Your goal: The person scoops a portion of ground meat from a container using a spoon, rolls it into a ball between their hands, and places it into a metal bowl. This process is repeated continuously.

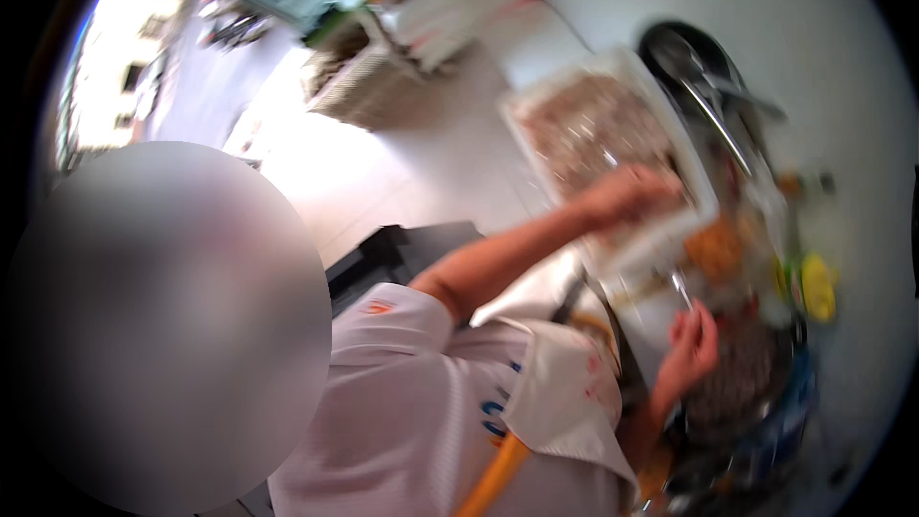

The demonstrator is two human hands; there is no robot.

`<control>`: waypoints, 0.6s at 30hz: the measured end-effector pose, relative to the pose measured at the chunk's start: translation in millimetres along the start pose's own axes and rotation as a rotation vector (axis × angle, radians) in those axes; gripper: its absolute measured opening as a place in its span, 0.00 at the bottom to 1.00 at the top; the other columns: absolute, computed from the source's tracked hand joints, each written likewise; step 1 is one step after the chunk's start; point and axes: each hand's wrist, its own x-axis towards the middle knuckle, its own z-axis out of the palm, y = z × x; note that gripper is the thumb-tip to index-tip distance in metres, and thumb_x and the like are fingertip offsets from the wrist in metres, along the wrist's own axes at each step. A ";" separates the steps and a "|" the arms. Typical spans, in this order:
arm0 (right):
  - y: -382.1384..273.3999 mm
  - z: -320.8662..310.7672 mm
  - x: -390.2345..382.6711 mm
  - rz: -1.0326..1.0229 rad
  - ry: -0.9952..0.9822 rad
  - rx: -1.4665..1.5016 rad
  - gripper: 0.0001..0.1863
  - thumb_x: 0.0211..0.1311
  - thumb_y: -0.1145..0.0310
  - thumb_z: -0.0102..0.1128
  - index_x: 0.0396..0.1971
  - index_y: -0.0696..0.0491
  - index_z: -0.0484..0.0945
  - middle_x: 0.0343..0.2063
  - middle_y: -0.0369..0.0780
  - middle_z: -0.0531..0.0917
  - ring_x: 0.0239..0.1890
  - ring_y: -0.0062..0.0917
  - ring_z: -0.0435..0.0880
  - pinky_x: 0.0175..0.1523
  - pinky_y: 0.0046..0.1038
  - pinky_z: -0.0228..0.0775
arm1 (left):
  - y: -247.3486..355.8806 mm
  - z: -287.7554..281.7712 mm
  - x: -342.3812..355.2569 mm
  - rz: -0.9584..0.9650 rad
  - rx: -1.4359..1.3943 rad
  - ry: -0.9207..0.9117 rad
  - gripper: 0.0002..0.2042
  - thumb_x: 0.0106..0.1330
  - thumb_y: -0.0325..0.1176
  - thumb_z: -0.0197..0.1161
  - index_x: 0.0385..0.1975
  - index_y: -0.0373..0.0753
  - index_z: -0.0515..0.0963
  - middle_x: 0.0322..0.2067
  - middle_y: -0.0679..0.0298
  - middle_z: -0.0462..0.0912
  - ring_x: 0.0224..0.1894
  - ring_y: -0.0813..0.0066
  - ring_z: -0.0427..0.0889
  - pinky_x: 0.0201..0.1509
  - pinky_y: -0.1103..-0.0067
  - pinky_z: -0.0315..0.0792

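My left hand (632, 193) is stretched over the near part of a white rectangular tray (687, 165), its fingers curled downward but smeared by motion. Inside the tray lies a pinkish-brown mass, perhaps minced meat (595, 124), with shiny clear plastic showing over it. Lower and to the right, my right hand (691, 349) is closed on a thin, shiny utensil (682, 289) that points up toward the tray; blur hides its exact kind. Just beyond this hand is a round container of dark, brownish contents (742, 369).
A black pan (661, 43) with a metal ladle (718, 122) stands right of the tray. Orange food (716, 247) and a yellow object (817, 287) sit along the white wall (862, 182). A pale basket (359, 86) stands on the tiled floor. A grey blur covers the lower left.
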 end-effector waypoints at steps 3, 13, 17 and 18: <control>-0.6 2.7 2.5 -0.088 -0.030 -0.083 0.13 0.80 0.68 0.59 0.53 0.59 0.84 0.33 0.36 0.86 0.28 0.14 0.75 0.31 0.20 0.67 | 9.6 14.2 -7.8 -0.002 0.083 0.134 0.18 0.71 0.46 0.70 0.21 0.42 0.81 0.14 0.75 0.68 0.15 0.85 0.66 0.18 0.79 0.62; -16.4 13.5 0.8 -0.106 -0.044 -0.057 0.13 0.79 0.69 0.60 0.53 0.61 0.84 0.33 0.37 0.86 0.28 0.15 0.76 0.32 0.19 0.68 | 5.2 -2.2 -27.5 -0.084 -0.091 -0.078 0.21 0.75 0.52 0.65 0.27 0.40 0.79 0.22 0.70 0.77 0.21 0.82 0.70 0.25 0.80 0.64; -14.5 11.7 1.2 -0.082 -0.017 -0.080 0.12 0.79 0.69 0.61 0.53 0.58 0.85 0.33 0.36 0.86 0.29 0.14 0.78 0.32 0.19 0.69 | 27.6 -0.8 -23.8 -0.182 -0.151 -0.276 0.25 0.80 0.57 0.54 0.35 0.39 0.82 0.30 0.69 0.83 0.26 0.82 0.76 0.31 0.81 0.69; -15.1 17.4 1.8 -0.068 -0.006 -0.051 0.12 0.78 0.69 0.61 0.53 0.58 0.86 0.32 0.35 0.87 0.30 0.14 0.78 0.32 0.18 0.69 | 30.7 -1.9 -19.4 -0.093 -0.069 -0.229 0.22 0.81 0.53 0.55 0.36 0.39 0.83 0.31 0.69 0.84 0.26 0.82 0.77 0.31 0.81 0.69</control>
